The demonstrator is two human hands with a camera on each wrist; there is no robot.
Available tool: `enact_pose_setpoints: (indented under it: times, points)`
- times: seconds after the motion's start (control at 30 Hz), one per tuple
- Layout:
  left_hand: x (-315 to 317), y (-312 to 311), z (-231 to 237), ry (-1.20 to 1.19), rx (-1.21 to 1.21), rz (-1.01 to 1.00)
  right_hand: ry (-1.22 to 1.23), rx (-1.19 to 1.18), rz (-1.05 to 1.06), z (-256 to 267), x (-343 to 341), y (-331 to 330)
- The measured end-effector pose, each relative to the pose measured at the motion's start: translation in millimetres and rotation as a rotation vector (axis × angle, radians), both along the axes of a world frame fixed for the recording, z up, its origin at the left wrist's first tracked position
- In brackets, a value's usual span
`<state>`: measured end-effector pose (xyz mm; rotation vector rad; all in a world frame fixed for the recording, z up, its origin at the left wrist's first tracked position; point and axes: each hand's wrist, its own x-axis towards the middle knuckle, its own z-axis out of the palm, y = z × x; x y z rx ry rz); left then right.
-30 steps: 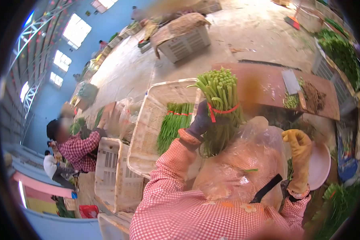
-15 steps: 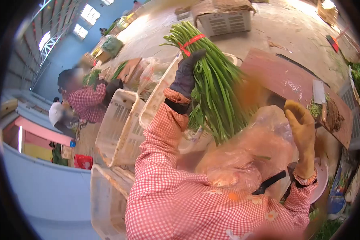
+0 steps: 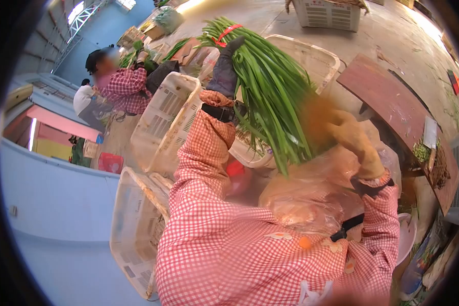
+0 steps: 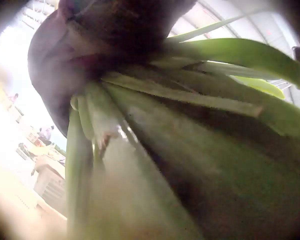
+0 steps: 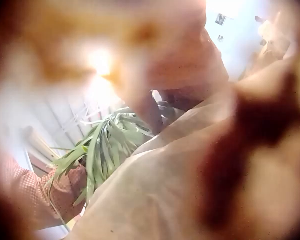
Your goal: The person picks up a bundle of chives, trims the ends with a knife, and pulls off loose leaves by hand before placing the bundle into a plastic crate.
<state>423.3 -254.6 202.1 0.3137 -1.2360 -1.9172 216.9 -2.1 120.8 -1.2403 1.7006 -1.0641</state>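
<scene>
A thick bunch of long, flat-leaved greens (image 3: pixel 273 92), which look like garlic chives, is tied with a red band (image 3: pixel 228 34) near its stem ends. My left hand (image 3: pixel 224 71), in a dark glove, grips it just below the band, leaves hanging down and to the right. In the left wrist view, leaves (image 4: pixel 155 150) fan out close under that hand. My right hand (image 3: pixel 357 140), in a yellow-orange glove, reaches toward the leaf ends. A brown blur covers its fingertips in the head view. The right wrist view shows the bunch (image 5: pixel 112 142) some way off from it.
Plastic (image 3: pixel 311 194) covers my lap. White crates stand at left (image 3: pixel 163 117), lower left (image 3: pixel 132 229) and behind the bunch (image 3: pixel 316 64). To the right is a brown board (image 3: pixel 387 97) bearing a cleaver (image 3: pixel 430 131) and trimmings. Another person (image 3: pixel 125 86) works at left.
The bunch has swung from stem ends facing me to leaves hanging toward my lap, and moved left and farther away. My right hand has moved left and forward toward the leaves.
</scene>
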Motion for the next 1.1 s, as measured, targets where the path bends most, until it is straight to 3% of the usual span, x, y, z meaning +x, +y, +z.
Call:
enact_pose_setpoints:
  times: [0.03, 0.07, 0.1, 0.17, 0.2, 0.23, 0.33, 0.4, 0.5, 0.57, 0.7, 0.73, 0.83, 0.9, 1.07, 1.1]
  points:
    - [6, -3, 4, 0.035, 0.042, 0.003, 0.039, -0.006, -0.017, -4, -6, 9]
    - [10, -16, -3, 0.047, -0.021, 0.145, 0.082, -0.019, -0.029, -4, -10, 16]
    - [14, -38, -15, 0.086, 0.042, 0.130, 0.285, 0.075, -0.070, 16, -10, 28]
    - [25, -76, -31, 0.160, 0.163, 0.096, 0.111, 0.061, -0.069, -20, -38, 38]
    - [29, -26, 9, 0.017, 0.126, 0.272, 0.054, -0.018, -0.051, -18, -42, 47]
    - [35, -32, 9, 0.039, 0.150, 0.247, -0.073, -0.052, -0.140, -26, -46, 55]
    - [50, -69, 1, 0.138, 0.264, 0.120, -0.145, 0.043, -0.191, -16, -56, 70]
    - [56, -84, -6, 0.064, 0.103, 0.247, -0.057, -0.128, -0.162, -30, -64, 77]
    - [53, -65, 13, 0.012, -0.091, 0.408, -0.070, -0.057, -0.243, -38, -67, 80]
    - [50, -57, 14, -0.089, -0.157, 0.527, -0.070, -0.008, -0.280, -28, -57, 73]
    - [63, -121, -31, -0.783, -0.629, 0.816, -0.034, 0.057, -0.247, -36, -65, 56]
    - [59, -109, -24, -0.755, -0.706, 0.736, -0.011, 0.079, -0.269, -31, -63, 51]
    - [44, -131, -49, -1.313, -0.802, 0.758, -0.006, 0.060, -0.311, -47, -77, 42]
    - [36, -148, -66, -1.291, -0.895, 0.644, -0.006, 0.117, -0.349, -42, -84, 38]
    - [0, -145, -89, -1.616, -0.927, 0.492, 0.015, 0.204, -0.442, -34, -100, 51]
    - [-5, -156, -99, -1.586, -0.903, 0.422, 0.033, 0.217, -0.456, -35, -105, 48]
